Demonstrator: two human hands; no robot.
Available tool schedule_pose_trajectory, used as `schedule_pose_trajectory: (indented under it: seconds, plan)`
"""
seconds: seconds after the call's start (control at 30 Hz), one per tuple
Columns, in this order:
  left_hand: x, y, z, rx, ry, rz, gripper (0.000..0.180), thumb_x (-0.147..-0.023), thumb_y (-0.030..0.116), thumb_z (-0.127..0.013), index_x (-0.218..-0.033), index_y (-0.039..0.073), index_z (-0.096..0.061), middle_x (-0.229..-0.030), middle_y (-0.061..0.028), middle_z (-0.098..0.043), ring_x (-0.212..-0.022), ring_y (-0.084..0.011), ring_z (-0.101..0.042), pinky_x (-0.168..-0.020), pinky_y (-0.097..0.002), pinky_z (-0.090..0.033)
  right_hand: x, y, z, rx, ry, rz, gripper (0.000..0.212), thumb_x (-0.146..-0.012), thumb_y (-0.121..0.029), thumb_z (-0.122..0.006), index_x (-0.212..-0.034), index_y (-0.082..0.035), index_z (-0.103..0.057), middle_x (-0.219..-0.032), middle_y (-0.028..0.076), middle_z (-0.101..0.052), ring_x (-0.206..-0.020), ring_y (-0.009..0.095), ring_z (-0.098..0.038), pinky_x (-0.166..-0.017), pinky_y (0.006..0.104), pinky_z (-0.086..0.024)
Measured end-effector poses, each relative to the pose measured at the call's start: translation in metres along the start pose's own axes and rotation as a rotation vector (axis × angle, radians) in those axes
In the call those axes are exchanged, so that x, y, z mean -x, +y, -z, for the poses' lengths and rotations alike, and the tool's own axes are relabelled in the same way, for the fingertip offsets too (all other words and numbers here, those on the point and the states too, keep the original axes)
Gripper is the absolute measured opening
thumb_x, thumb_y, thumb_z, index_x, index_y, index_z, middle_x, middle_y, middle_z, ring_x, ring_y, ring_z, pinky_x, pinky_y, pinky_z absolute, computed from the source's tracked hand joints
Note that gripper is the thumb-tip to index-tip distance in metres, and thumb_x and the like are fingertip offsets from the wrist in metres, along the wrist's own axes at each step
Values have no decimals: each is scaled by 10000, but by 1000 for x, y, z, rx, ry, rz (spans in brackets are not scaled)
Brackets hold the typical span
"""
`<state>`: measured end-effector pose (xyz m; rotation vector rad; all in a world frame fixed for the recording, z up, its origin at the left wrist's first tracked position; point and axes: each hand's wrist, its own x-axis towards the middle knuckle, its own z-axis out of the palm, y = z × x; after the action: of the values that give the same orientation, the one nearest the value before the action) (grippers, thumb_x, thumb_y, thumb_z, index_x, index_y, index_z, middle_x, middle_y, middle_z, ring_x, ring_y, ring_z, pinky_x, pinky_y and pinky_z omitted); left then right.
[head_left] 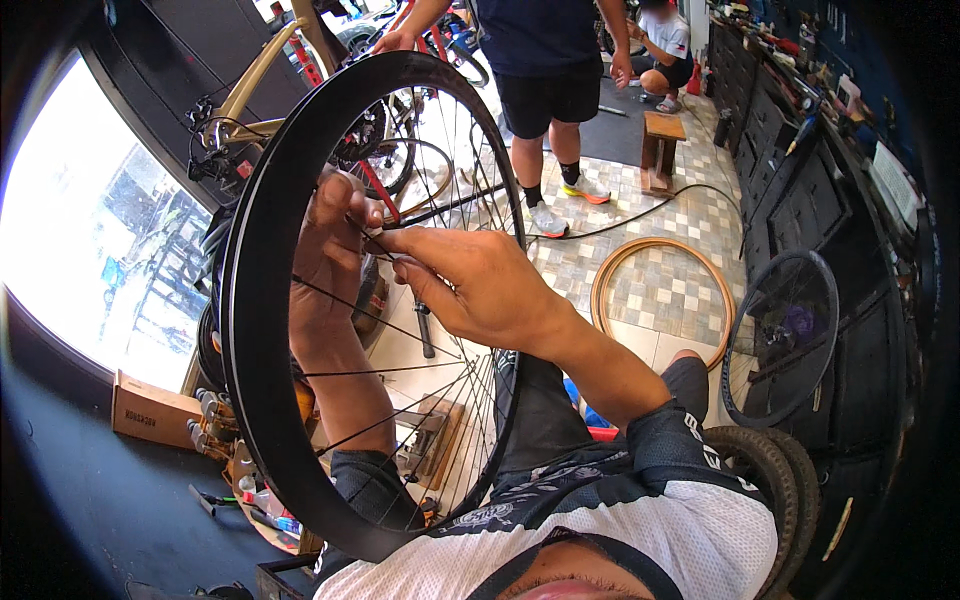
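A bicycle wheel with a deep black rim and thin black spokes stands upright before me, leaning against my torso. My left hand reaches in among the spokes, its fingers curled and pinched at a spoke close to the rim. From the right, my right hand meets it there, thumb and forefinger closed on the same thin dark spoke. A small pale bit shows between the fingertips; what it is cannot be made out. The hub is partly hidden behind the spokes.
A gold bike frame stands at the far left. Beyond the wheel stands a person in black shorts; another crouches farther back. A wooden stool, tan-edged tire, black wheel and drawer bench occupy the right side.
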<state>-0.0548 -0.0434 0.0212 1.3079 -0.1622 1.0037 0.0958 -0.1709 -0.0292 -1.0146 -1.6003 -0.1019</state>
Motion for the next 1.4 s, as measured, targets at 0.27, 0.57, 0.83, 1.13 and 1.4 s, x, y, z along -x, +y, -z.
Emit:
schedule_pose_trajectory:
  seconds: [0.27, 0.57, 0.83, 1.13, 1.4]
  plan:
    - [14, 25, 5, -83, -118, 20, 451, -1114, 295, -566, -1424, -33, -569, -1362, -163, -624, -1093, -228, -579, -965, -415, -465, -2, 0, -14, -33, 52, 35, 222, -983, -154, -626, -1179, -79, -699, -946, 181, -748, -866, 406, -736, -745, 517, -586]
    - [13, 30, 13, 18, -64, 14, 348, -1102, 230, -602, -1327, -34, -633, -1238, -159, -650, -1055, -212, -621, -921, -427, -511, 0, -4, -14, 5, 12, 10, 226, -1000, -164, -664, -1203, -73, -707, -916, 167, -749, -837, 382, -741, -720, 474, -582]
    - [13, 21, 10, 38, -94, 70, 425, -1118, 275, -554, -1389, -52, -571, -1373, -176, -618, -1097, -228, -575, -948, -414, -474, -3, -6, -6, 16, -26, -26, 232, -998, -172, -662, -1203, -73, -707, -931, 167, -758, -831, 382, -743, -717, 482, -580]
    - [6, 11, 1, -34, -54, -22, 386, -1061, 189, -678, -1360, -21, -554, -1127, -76, -625, -1007, -184, -598, -898, -370, -499, -2, -4, -7, 12, 1, -34, 270, -999, -173, -646, -1241, -64, -700, -1002, 180, -763, -890, 396, -744, -763, 491, -587]
    - [14, 7, -13, -112, 20, -5, 363, -1097, 288, -614, -1302, -12, -620, -1312, -168, -660, -1001, -230, -673, -900, -412, -556, 0, -5, 3, 6, -20, -66, 249, -999, -138, -675, -1229, -51, -713, -950, 187, -749, -824, 389, -734, -702, 453, -564]
